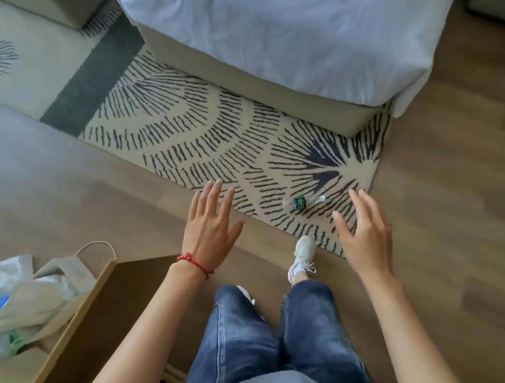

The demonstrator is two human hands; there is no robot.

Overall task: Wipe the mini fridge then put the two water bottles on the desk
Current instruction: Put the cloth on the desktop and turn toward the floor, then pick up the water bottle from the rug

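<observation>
The water bottle lies on its side on the patterned rug, close to the rug's near corner and just inside its near edge where it meets the wood floor; its long axis runs roughly along that edge, tilted a little, with the pale cap end pointing right and slightly away and the base end pointing left; a dark green label wraps the middle. It looks like thin clear plastic, so likely light and a bit crushable, smooth enough to slip, and free to roll across its axis; whether it is full I cannot tell; the labelled waist seems the sound place to close around from above.

The right hand hangs just to the right of the bottle, fingers spread and loosely curled, holding nothing and not touching it; the left hand is open and flat, fingers fanned, empty, well to the bottle's left over the rug's edge.

Only one bottle shows; a second is not in sight, nor is the mini fridge; a wooden surface with a crumpled bag sits at the lower left, possibly the desk.
</observation>
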